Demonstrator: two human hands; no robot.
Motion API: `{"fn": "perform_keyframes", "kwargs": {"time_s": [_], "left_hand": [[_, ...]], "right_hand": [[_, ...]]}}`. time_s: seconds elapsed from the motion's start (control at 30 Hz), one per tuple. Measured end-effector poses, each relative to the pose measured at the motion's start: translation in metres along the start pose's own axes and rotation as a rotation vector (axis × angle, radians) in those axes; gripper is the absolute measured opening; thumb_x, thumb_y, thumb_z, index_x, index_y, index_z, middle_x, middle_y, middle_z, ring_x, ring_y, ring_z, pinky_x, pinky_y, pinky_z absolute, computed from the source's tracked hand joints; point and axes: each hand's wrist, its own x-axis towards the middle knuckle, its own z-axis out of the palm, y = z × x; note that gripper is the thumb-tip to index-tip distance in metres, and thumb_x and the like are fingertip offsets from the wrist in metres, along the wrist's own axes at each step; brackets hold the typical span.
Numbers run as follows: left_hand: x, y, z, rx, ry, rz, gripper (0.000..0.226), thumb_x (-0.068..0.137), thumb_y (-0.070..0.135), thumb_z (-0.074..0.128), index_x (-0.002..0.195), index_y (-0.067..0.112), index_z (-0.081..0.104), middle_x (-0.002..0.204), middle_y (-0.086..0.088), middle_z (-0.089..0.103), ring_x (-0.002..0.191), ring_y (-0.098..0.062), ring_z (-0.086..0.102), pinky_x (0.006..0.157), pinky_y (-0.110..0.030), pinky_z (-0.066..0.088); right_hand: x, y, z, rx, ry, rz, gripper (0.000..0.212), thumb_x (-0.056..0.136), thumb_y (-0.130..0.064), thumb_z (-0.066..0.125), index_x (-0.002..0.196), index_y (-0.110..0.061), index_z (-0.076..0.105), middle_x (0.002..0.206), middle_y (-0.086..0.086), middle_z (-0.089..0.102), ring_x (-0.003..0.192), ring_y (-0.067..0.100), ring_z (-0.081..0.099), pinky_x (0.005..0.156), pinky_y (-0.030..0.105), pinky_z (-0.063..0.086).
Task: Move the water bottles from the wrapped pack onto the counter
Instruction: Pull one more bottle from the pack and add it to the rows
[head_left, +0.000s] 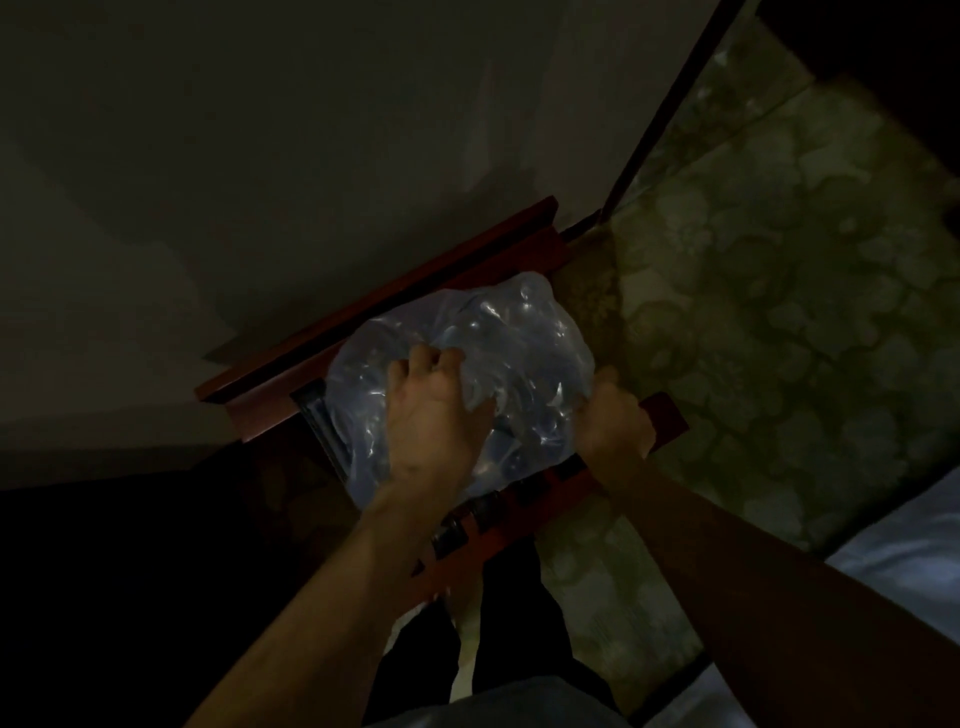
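Both hands, left hand and right hand, clutch the wrapped pack (bottles blurred).

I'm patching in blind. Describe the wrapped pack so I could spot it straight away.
Find the reddish wooden stand against the pale wall, beside the patterned floor. The wrapped pack sits on top of it, a lumpy bundle in crinkled, glossy bluish plastic. It is the only shiny thing there, with the left hand gripping its film and the right hand gripping its right edge.
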Motion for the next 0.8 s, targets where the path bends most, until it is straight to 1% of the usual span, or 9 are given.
{"fn": "perform_keyframes", "kwargs": {"time_s": [0.13, 0.23, 0.27, 0.33, 0.43, 0.5, 0.6, 0.7, 0.8], "left_hand": [[-0.005, 0.003, -0.028, -0.051, 0.008, -0.037, 0.061, 0.077, 0.044, 0.076, 0.129, 0.018, 0.057, 0.127, -0.005, 0.053, 0.118, -0.028, 0.046, 0.096, -0.033, 0.040], [-0.013, 0.002, -0.049, -0.159, 0.021, -0.092, 0.056, 0.076, 0.040, 0.078, 0.123, 0.014, 0.060, 0.126, -0.008, 0.055, 0.118, -0.026, 0.049, 0.101, -0.037, 0.042], [-0.016, 0.000, -0.056, -0.227, 0.031, -0.134, 0.054, 0.076, 0.039, 0.079, 0.120, 0.014, 0.061, 0.124, -0.008, 0.057, 0.116, -0.024, 0.051, 0.099, -0.039, 0.045], [-0.024, -0.007, -0.071, -0.372, 0.033, -0.249, 0.052, 0.074, 0.041, 0.079, 0.116, 0.015, 0.061, 0.121, -0.006, 0.058, 0.110, -0.023, 0.055, 0.092, -0.040, 0.050], [-0.039, -0.022, -0.091, -0.532, 0.053, -0.344, 0.045, 0.073, 0.041, 0.080, 0.105, 0.018, 0.059, 0.109, 0.000, 0.063, 0.091, -0.016, 0.062, 0.073, -0.029, 0.053], [-0.048, -0.035, -0.103, -0.602, 0.079, -0.385, 0.039, 0.073, 0.042, 0.080, 0.095, 0.024, 0.053, 0.097, 0.004, 0.061, 0.078, -0.010, 0.059, 0.062, -0.021, 0.045], [-0.060, -0.055, -0.119, -0.777, 0.061, -0.511, 0.048, 0.071, 0.044, 0.081, 0.100, 0.014, 0.056, 0.100, 0.001, 0.065, 0.086, -0.017, 0.066, 0.071, -0.029, 0.055], [-0.074, -0.070, -0.140, -1.029, 0.051, -0.549, 0.052, 0.066, 0.042, 0.083, 0.100, 0.007, 0.067, 0.096, -0.008, 0.073, 0.086, -0.024, 0.072, 0.081, -0.041, 0.059], [-0.089, -0.081, -0.168, -1.138, 0.073, -0.511, 0.041, 0.067, 0.040, 0.084, 0.092, 0.011, 0.071, 0.085, -0.006, 0.076, 0.074, -0.019, 0.075, 0.075, -0.038, 0.061]], "right_hand": [[-0.024, -0.017, -0.016, 0.041, 0.144, -0.031, 0.045, 0.096, -0.041, 0.048, 0.126, -0.009, 0.042, 0.107, 0.014, 0.065, 0.088, 0.031, 0.066, 0.062, 0.031, 0.039], [-0.052, -0.039, -0.027, 0.153, 0.102, -0.065, 0.037, 0.098, -0.041, 0.041, 0.099, -0.009, 0.059, 0.094, 0.012, 0.067, 0.070, 0.020, 0.060, 0.061, 0.029, 0.044], [-0.062, -0.047, -0.031, 0.278, 0.011, -0.038, 0.040, 0.099, -0.043, 0.040, 0.092, -0.009, 0.060, 0.095, 0.013, 0.068, 0.069, 0.019, 0.058, 0.063, 0.031, 0.047], [-0.087, -0.068, -0.037, 0.689, -0.324, 0.110, 0.046, 0.098, -0.049, 0.039, 0.105, -0.009, 0.061, 0.105, 0.014, 0.066, 0.085, 0.024, 0.063, 0.073, 0.036, 0.056], [-0.129, -0.095, -0.046, 1.036, -0.681, 0.257, 0.049, 0.091, -0.064, 0.041, 0.100, -0.020, 0.060, 0.093, 0.005, 0.067, 0.081, 0.019, 0.065, 0.055, 0.026, 0.057], [-0.149, -0.109, -0.045, 1.171, -0.706, 0.231, 0.053, 0.086, -0.065, 0.049, 0.099, -0.016, 0.067, 0.096, 0.008, 0.072, 0.088, 0.021, 0.069, 0.070, 0.029, 0.060], [-0.176, -0.123, -0.044, 1.291, -0.700, 0.091, 0.051, 0.084, -0.056, 0.061, 0.110, -0.013, 0.070, 0.108, 0.012, 0.073, 0.107, 0.025, 0.067, 0.095, 0.036, 0.054], [-0.202, -0.138, -0.046, 1.288, -0.683, -0.051, 0.043, 0.083, -0.051, 0.065, 0.111, -0.019, 0.070, 0.107, 0.006, 0.074, 0.106, 0.021, 0.067, 0.096, 0.034, 0.052], [-0.226, -0.156, -0.053, 1.286, -0.612, -0.159, 0.045, 0.082, -0.046, 0.069, 0.120, -0.022, 0.064, 0.113, 0.005, 0.071, 0.106, 0.021, 0.066, 0.095, 0.037, 0.051]]}}
